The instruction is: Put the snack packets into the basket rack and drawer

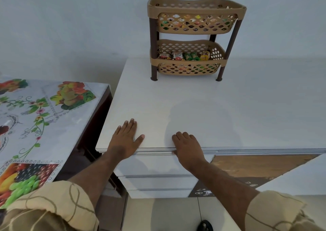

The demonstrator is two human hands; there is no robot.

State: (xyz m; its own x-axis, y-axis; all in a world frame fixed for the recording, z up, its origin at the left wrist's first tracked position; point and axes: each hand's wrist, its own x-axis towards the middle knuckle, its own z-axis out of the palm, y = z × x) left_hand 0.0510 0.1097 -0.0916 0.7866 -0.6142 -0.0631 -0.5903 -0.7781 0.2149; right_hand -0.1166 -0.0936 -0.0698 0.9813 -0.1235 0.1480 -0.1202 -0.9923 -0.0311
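A tan two-tier basket rack (pixel 153 27) with brown legs stands at the back of the white cabinet top (pixel 211 107). Several snack packets (pixel 185 56) lie in its lower basket, and more packets (pixel 194 21) show through the lattice of the upper basket. My left hand (pixel 126 137) lies flat and open on the cabinet's front edge. My right hand (pixel 187 146) rests on the same edge, fingers curled on top and thumb hooked at the lip above the top drawer (pixel 155 165), which looks shut. Neither hand holds a packet.
Two more drawer fronts (pixel 157 183) sit below the top one. A table with a fruit-print cloth (pixel 44 116) stands to the left, a narrow gap between it and the cabinet. To the right of the drawers, a brown panel (pixel 255 165) shows under the top.
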